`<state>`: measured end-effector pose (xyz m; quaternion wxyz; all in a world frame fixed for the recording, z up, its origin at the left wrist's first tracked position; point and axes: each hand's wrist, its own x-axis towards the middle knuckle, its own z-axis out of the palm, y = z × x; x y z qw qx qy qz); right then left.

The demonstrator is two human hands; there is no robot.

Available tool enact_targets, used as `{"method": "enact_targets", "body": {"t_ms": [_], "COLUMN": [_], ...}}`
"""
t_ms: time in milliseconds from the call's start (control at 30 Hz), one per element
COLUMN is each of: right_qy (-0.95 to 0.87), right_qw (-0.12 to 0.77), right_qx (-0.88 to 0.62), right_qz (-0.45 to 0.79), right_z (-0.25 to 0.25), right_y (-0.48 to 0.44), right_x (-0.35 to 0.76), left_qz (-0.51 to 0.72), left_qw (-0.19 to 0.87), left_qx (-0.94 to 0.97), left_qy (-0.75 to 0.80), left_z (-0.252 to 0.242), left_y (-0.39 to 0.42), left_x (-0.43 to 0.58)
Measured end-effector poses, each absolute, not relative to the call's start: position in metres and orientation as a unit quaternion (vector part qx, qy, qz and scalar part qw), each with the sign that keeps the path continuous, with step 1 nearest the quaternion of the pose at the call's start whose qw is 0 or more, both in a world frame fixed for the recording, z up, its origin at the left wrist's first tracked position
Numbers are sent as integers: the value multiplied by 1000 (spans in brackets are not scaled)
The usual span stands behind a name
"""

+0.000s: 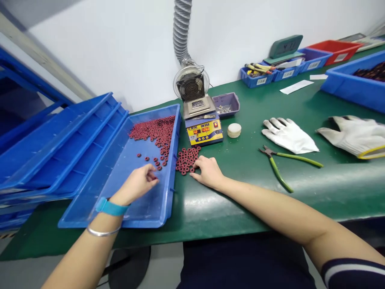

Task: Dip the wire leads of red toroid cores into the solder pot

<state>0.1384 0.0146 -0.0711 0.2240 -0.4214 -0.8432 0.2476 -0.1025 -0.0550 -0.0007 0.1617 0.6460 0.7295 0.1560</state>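
My left hand (140, 184) hovers over the near part of a blue tray (117, 168), its fingers curled inward. Whatever they may hold is hidden. Small red-and-black ring-shaped coils (153, 130) are heaped along the tray's far end and right side, with several loose ones near my left fingertips. On the green table right of the tray lies a flat cluster of the same rings (185, 160). My right hand (209, 171) rests at the cluster's right edge, thumb and forefinger closed about one ring (192, 170).
Behind the cluster stands a yellow-fronted solder pot (205, 130) under an extraction hose (182, 32). A purple bin (227, 105), round white tin (234, 130), green-handled cutters (279, 160) and white gloves (290, 136) lie rightward. Stacked blue trays (69, 148) stand left.
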Motion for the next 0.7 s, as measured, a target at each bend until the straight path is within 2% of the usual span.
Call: {"method": "enact_targets", "body": {"t_ms": [100, 167, 300, 400, 500, 600, 700], "right_qy": [-826, -775, -582, -479, -444, -436, -433], "right_qw": [266, 319, 383, 412, 446, 467, 473], "right_qx": [-407, -396, -373, -341, -315, -315, -316], "right_qz": [286, 375, 613, 696, 710, 701, 699], "right_z": [-73, -73, -65, -55, -45, -38, -33], "right_y": [16, 20, 29, 36, 41, 45, 48], "right_x": [140, 143, 152, 158, 163, 167, 170], "left_qz": [114, 116, 242, 348, 443, 543, 543], "left_qw": [175, 137, 48, 142, 272, 358, 389], "left_qx": [634, 634, 640, 646, 616, 511, 507], "left_qy": [745, 752, 728, 665, 592, 562, 544], "left_z": [-9, -2, 28, 39, 34, 21, 12], "left_y": [-70, -70, -55, -31, -2, 15, 14], "left_x": [-112, -110, -76, -31, 8, 23, 19]}}
